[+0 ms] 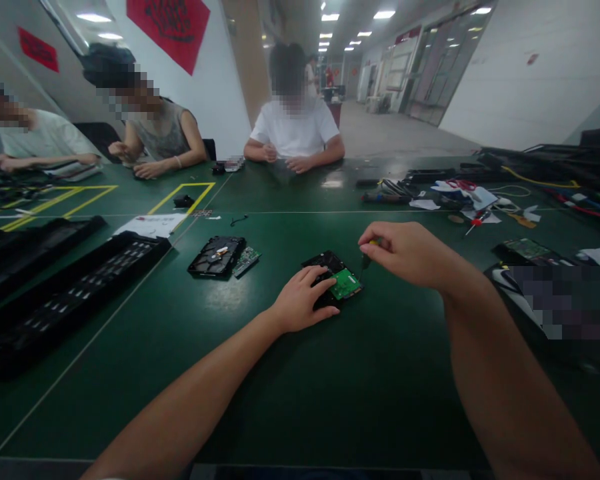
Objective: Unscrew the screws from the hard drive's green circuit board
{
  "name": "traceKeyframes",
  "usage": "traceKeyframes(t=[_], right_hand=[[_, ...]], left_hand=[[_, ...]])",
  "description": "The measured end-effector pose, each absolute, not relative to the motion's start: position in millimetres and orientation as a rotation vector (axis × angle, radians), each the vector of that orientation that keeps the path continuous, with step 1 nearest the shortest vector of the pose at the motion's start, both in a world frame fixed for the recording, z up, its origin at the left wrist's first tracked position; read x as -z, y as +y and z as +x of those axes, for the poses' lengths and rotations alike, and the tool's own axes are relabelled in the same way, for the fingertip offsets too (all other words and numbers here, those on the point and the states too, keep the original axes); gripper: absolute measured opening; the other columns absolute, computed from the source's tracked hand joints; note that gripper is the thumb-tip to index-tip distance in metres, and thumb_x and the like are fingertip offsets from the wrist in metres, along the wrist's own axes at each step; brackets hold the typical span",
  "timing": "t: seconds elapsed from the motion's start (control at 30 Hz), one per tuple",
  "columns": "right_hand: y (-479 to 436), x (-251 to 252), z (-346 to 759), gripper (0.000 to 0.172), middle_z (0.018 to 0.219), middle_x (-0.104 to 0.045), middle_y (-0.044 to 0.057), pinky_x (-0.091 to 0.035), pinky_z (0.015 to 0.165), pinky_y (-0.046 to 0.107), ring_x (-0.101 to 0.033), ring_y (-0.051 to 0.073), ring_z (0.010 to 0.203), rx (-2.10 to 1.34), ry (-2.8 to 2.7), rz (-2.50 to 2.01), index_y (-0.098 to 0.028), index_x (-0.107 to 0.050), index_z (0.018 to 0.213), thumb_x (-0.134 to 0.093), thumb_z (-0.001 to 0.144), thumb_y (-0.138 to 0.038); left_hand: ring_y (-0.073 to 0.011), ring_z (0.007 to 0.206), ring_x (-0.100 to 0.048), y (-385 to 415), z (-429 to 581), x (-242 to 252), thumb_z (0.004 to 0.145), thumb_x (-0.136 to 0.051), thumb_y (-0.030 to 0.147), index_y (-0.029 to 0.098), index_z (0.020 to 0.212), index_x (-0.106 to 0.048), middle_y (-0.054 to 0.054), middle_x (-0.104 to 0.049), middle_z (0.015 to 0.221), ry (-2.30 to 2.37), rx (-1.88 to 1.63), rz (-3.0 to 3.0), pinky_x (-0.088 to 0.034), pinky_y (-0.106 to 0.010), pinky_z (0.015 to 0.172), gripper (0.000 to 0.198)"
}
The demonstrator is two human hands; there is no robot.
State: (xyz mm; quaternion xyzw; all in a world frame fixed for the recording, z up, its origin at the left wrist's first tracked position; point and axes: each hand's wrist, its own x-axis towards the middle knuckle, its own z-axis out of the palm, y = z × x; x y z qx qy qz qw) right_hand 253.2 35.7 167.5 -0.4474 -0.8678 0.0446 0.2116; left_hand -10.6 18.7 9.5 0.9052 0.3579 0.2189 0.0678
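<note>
A black hard drive lies on the green table in front of me, with its green circuit board facing up. My left hand rests on the drive's near left side, fingers pressed on it and holding it down. My right hand is closed around a small screwdriver with a yellow handle. The tool's tip points down at the right edge of the circuit board.
A second hard drive with a loose circuit board lies to the left. Long black trays line the left side. Tools, papers and cables clutter the far right. Three people sit across the table.
</note>
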Motion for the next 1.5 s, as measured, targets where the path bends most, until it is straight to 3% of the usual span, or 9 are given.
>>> traceKeyframes(t=[0.23,0.57,0.73,0.97,1.17,1.3,1.4,1.5], right_hand=[[28,-168,262,0.008,0.078,-0.074,0.002,-0.042,0.066,0.031,-0.065,0.02,0.071,-0.166,-2.331,-1.386,-0.022,-0.072,0.091,-0.068,0.087,-0.028],[30,-169,266,0.022,0.102,-0.079,0.008,-0.047,0.079,0.034,-0.07,0.023,0.086,-0.076,-2.357,-1.311,-0.02,-0.079,0.1,-0.058,0.097,-0.023],[32,-162,259,0.017,0.095,-0.078,0.008,-0.047,0.078,0.036,-0.069,0.024,0.083,-0.088,-2.272,-1.309,-0.02,-0.079,0.097,-0.062,0.096,-0.026],[29,-156,251,0.01,0.088,-0.076,0.006,-0.048,0.075,0.036,-0.07,0.023,0.077,-0.242,-2.114,-1.327,-0.021,-0.072,0.099,-0.066,0.093,-0.025],[33,-158,258,0.013,0.084,-0.075,0.005,-0.047,0.073,0.035,-0.07,0.023,0.078,-0.274,-2.125,-1.343,-0.022,-0.072,0.097,-0.06,0.098,-0.027],[38,-150,254,0.014,0.085,-0.075,0.007,-0.048,0.073,0.036,-0.069,0.023,0.077,-0.191,-2.038,-1.368,-0.021,-0.069,0.093,-0.061,0.098,-0.031],[40,-142,249,0.015,0.09,-0.077,0.007,-0.049,0.07,0.035,-0.069,0.022,0.075,-0.317,-1.946,-1.335,-0.022,-0.067,0.1,-0.064,0.098,-0.036],[41,-140,247,0.014,0.089,-0.076,0.006,-0.048,0.068,0.034,-0.068,0.02,0.071,-0.36,-1.943,-1.347,-0.022,-0.068,0.099,-0.064,0.099,-0.036]], left_hand=[[-0.0391,0.147,-0.047,20,-10,-8,0.096,-0.061,0.07,0.024,0.152,-0.056,-0.017,-0.049,0.158,1.096,-0.646,2.738,-0.043,-0.06,0.121,0.073],[-0.0391,0.146,-0.048,16,-7,-12,0.097,-0.059,0.072,0.023,0.151,-0.056,-0.017,-0.052,0.157,1.174,-0.649,2.727,-0.043,-0.06,0.121,0.073],[-0.0379,0.146,-0.05,17,-5,-10,0.094,-0.062,0.074,0.022,0.157,-0.047,-0.017,-0.055,0.156,1.191,-0.68,2.7,-0.044,-0.059,0.121,0.083],[-0.0355,0.145,-0.052,16,-4,-8,0.093,-0.065,0.074,0.021,0.156,-0.046,-0.016,-0.058,0.153,1.248,-0.703,2.679,-0.043,-0.055,0.123,0.085],[-0.0356,0.144,-0.054,13,-2,-9,0.09,-0.067,0.075,0.019,0.155,-0.047,-0.017,-0.06,0.151,1.35,-0.728,2.631,-0.045,-0.053,0.122,0.088],[-0.0367,0.149,-0.047,6,9,-8,0.092,-0.069,0.065,0.019,0.157,-0.044,-0.017,-0.055,0.157,1.354,-0.721,2.643,-0.039,-0.056,0.126,0.084],[-0.039,0.155,-0.038,4,22,-10,0.092,-0.067,0.066,0.019,0.158,-0.043,-0.018,-0.046,0.163,1.338,-0.745,2.637,-0.035,-0.059,0.128,0.084],[-0.0376,0.152,-0.042,9,31,-11,0.094,-0.066,0.062,0.018,0.155,-0.047,-0.019,-0.047,0.161,1.343,-0.808,2.596,-0.037,-0.057,0.127,0.077]])
